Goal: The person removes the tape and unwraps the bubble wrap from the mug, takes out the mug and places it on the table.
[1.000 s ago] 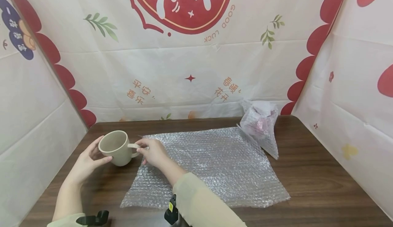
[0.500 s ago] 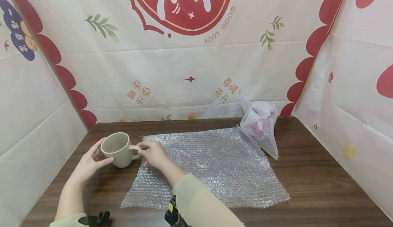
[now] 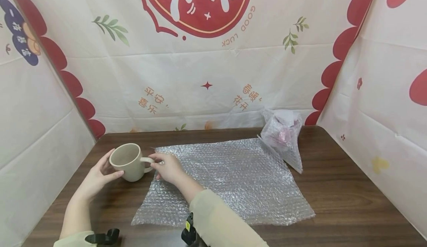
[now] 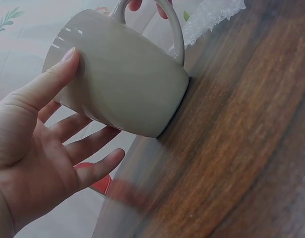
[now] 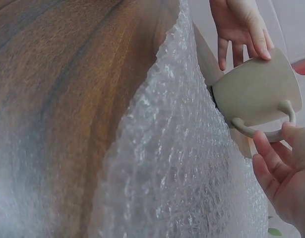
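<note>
A beige-grey mug (image 3: 131,167) stands at the left of the table, its base on the wood and its handle turned to the right. My left hand (image 3: 95,178) holds its left side, with the thumb on the near wall and the fingers behind; in the left wrist view the mug (image 4: 122,74) hides part of those fingers. My right hand (image 3: 168,167) pinches the handle (image 5: 264,134) between thumb and fingers. Beneath the right forearm lies a flat sheet of clear bubble wrap (image 3: 227,180), its left edge just beside the mug.
A bubble-wrapped bundle (image 3: 283,132) with something pink inside stands at the back right, touching the sheet's far corner. The dark wooden table (image 3: 343,187) meets a printed cloth backdrop (image 3: 207,69) behind and at both sides.
The mug and my left hand have shifted slightly to the right. My right hand keeps its pinch on the handle, and the bubble wrap lies as before.
</note>
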Demonstrator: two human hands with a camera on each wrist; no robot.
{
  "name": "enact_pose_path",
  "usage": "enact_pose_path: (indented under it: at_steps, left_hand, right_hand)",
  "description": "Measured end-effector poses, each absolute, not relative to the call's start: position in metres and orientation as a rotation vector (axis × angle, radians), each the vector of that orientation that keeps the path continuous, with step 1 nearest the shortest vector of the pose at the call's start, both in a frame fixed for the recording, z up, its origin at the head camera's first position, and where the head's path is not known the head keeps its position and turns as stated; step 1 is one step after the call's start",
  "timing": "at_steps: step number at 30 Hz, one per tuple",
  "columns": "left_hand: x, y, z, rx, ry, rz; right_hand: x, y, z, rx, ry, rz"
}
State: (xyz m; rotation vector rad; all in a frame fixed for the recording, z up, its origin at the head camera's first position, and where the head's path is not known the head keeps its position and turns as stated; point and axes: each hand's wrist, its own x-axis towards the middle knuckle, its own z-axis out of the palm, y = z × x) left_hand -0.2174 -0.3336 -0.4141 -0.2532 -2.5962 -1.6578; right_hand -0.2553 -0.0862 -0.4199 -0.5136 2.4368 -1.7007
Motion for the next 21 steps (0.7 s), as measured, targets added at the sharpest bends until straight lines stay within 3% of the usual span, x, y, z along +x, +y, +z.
enact_pose_path:
  at_steps: [21]
  left_hand:
    - [-0.2125, -0.3353, -0.41, -0.266, -2.644, -1.583]
  right_hand:
    - [-0.252, -0.0783, -0.417, -0.633, 2.512, -1.596]
